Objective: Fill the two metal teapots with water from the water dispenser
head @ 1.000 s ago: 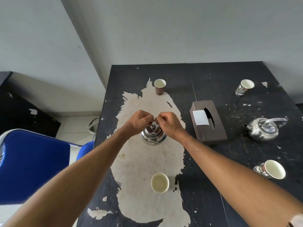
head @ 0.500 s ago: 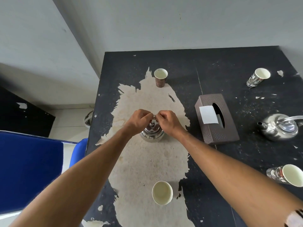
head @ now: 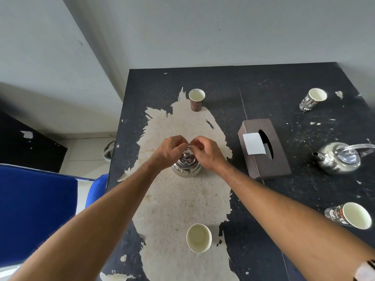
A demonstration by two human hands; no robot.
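Observation:
A small shiny metal teapot stands on the worn pale patch in the middle of the black table. My left hand and my right hand meet just above its lid, both pinching the raised handle at its top; the fingers hide most of the handle. A second metal teapot stands at the right with its spout pointing left and its handle tipped to the right. No water dispenser is in view.
A brown tissue box lies between the two teapots. Several paper cups stand around: one far behind, one near the front, two at the right. A blue chair is at the left.
The camera has shifted, so the table sits lower and further right in view. Both hands stay closed on the teapot's handle; the teapot has not visibly moved.

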